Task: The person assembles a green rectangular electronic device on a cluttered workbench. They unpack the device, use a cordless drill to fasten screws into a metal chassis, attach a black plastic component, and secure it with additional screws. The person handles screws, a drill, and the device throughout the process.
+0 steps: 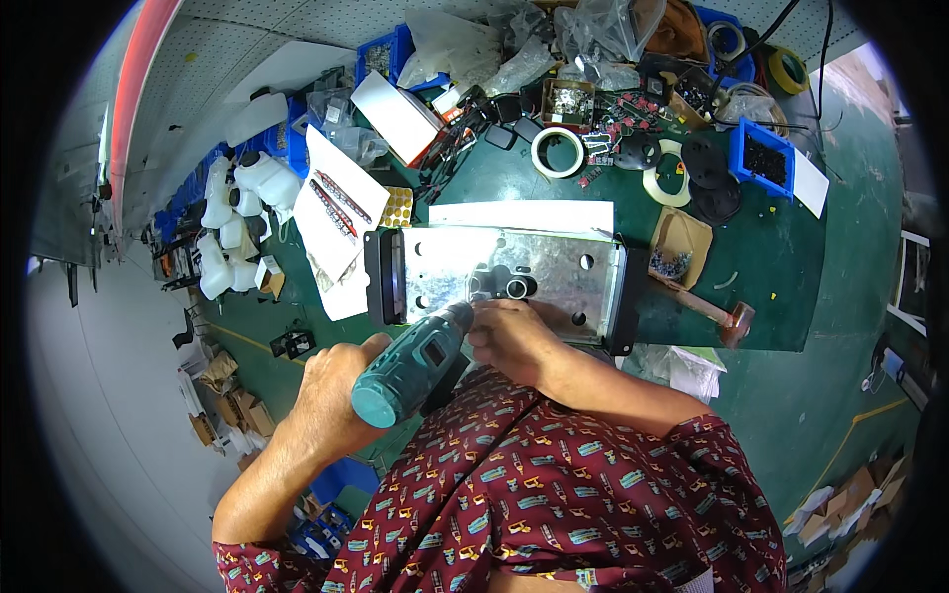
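A teal cordless drill (407, 368) is gripped in my left hand (328, 387), its nose tilted up and right toward the middle of a metal plate (450, 254). The plate has several round holes and a black bracket at each end, the right one (627, 296) and the left one (380, 279). On the plate, just beyond my fingers, sits a small metal fitting with a round opening (517, 288). My right hand (516, 342) is closed at the plate's near edge, its fingertips beside the drill's nose. Whatever those fingers pinch is hidden, and so is the drill's tip.
A hammer (707, 308) and a cardboard tray of small parts (680, 242) lie right of the plate. Tape rolls (558, 153), a blue bin (762, 158) and loose parts crowd the far side. White bottles (267, 183) stand at left, near papers (336, 212).
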`<state>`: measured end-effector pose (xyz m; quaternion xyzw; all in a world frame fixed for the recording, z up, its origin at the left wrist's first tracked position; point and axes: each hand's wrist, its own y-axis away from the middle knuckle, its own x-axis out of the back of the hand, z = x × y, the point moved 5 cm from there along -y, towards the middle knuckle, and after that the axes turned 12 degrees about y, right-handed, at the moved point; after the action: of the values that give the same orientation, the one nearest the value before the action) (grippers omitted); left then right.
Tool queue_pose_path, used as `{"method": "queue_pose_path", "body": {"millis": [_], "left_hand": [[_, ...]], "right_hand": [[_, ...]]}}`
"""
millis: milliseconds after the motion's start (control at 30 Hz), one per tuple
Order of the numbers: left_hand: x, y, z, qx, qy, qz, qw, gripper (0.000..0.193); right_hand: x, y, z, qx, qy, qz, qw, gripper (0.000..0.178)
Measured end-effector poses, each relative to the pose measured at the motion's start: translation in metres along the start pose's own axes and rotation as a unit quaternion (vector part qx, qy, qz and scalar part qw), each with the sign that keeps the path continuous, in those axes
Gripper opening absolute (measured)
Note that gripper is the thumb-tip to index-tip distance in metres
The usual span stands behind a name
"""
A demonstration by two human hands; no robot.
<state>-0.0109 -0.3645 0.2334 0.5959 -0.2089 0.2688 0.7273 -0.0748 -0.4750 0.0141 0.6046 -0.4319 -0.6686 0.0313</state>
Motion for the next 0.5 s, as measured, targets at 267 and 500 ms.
{"method": "queue_pose_path", "body": {"millis": [267, 500], "left_hand": [[-0.003, 0.001, -0.004, -0.048, 0.03, 0.039, 0.998, 0.036], [-0.004, 0.021, -0.04, -0.046, 0.196, 0.098, 0.975, 0.027]], "right_hand": [[0.031, 0.05, -0.033, 0.03, 0.21, 0.012, 0.977, 0.027], [0.035, 0.092, -0.087, 0.158, 0.361, 0.092, 0.914, 0.026]]}}
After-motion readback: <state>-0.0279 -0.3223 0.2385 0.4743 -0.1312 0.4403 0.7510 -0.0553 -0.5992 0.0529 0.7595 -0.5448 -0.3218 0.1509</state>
